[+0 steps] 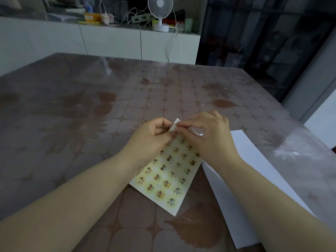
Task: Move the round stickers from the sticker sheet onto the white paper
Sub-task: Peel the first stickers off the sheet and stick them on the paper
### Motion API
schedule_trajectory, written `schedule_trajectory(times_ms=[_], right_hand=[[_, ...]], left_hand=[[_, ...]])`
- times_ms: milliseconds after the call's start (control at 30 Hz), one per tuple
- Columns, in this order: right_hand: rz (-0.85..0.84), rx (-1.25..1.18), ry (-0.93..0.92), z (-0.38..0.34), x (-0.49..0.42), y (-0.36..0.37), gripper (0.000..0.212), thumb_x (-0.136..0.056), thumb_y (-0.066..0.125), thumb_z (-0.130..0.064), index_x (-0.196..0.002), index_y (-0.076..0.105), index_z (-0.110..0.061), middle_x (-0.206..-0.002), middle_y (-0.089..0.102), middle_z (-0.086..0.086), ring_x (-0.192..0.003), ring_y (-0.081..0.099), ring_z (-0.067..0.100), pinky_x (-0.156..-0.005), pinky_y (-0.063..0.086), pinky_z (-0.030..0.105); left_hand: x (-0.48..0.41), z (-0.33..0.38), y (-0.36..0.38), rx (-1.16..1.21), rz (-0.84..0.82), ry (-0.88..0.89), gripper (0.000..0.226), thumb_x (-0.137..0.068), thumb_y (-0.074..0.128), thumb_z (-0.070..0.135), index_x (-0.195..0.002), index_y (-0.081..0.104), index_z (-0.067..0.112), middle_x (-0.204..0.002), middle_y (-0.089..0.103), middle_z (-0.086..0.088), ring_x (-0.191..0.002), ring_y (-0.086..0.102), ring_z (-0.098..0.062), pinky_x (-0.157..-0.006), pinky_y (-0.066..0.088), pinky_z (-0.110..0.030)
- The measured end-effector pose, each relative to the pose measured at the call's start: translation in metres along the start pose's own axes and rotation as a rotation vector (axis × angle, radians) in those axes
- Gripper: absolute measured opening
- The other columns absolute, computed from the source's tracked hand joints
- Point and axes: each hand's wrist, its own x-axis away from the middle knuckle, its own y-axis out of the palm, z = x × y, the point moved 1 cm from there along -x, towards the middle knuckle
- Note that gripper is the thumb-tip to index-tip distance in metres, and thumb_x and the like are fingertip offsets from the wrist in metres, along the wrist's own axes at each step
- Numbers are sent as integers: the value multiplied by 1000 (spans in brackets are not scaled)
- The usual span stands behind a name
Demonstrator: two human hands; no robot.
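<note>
Forearms (72, 206) converge over sticker sheet (169, 177), flat on table (72, 106) beside white paper (254, 160). Left hand (152, 137) and right hand (205, 135) meet, both pinching its bent-up far corner. Best I bend the backing slowly and lift one round edge cleanly.

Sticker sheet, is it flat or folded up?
Far corner folded up: the sticker sheet shows its white back there, pinched by left hand and right hand; the rest lies flat.
</note>
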Motion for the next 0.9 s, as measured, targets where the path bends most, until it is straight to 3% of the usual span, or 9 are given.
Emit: schedule_trajectory(times_ms=[200, 300, 400, 467, 567, 733, 900], right_hand=[[-5, -8, -25, 3, 0, 0, 12, -79, 64, -29, -80, 73, -21, -75, 64, -6, -71, 52, 10, -72, 44, 32], [-49, -70, 30, 2, 1, -1, 8, -83, 66, -23, -82, 74, -22, -71, 64, -11, -65, 53, 5, -63, 49, 30], [-94, -163, 109, -1, 4, -1, 9, -85, 66, -21, -86, 74, -25, -73, 67, -14, -68, 60, 1, -66, 50, 24], [-107, -261, 191, -4, 5, -1, 9, -85, 66, -21, -87, 74, -26, -76, 70, -12, -72, 63, 2, -69, 52, 22], [-132, -418, 348, -7, 6, -4, 6, -82, 69, -22, -82, 74, -26, -74, 72, -8, -71, 67, 4, -70, 56, 25], [-165, -574, 502, -11, 5, -10, 4, -77, 74, -16, -76, 75, -20, -70, 73, -3, -63, 66, 5, -62, 55, 19], [-235, -691, 597, -10, 5, -12, 12, -71, 78, -8, -79, 72, -16, -73, 74, 1, -65, 68, 10, -63, 55, 20]], left_hand=[[-1, -5, -4, -202, 22, 78, 7, -90, 61, 19, -96, 63, 23, -88, 72, 7, -78, 66, -4, -68, 53, -19], [1, -3, -3, -235, 14, 133, 23, -89, 61, 27, -110, 50, 31, -94, 70, 15, -76, 63, 4, -64, 46, -8], [4, 1, -1, -285, 3, 212, 27, -93, 54, 31, -119, 47, 32, -92, 71, 12, -70, 62, 2, -57, 43, -7], [5, 2, -2, -321, 17, 267, 22, -95, 52, 28, -116, 51, 28, -89, 71, 10, -66, 59, 7, -55, 40, -6], [3, 0, -4, -381, 43, 309, 17, -94, 54, 24, -111, 54, 27, -89, 71, 12, -81, 63, 3, -65, 45, -10], [-1, -5, -6, -416, 83, 307, 13, -91, 59, 20, -101, 54, 26, -85, 70, 9, -81, 64, -4, -75, 49, -29], [-2, -6, -8, -404, 86, 298, 14, -89, 61, 14, -95, 55, 24, -80, 70, 16, -79, 63, 1, -71, 48, -17]])
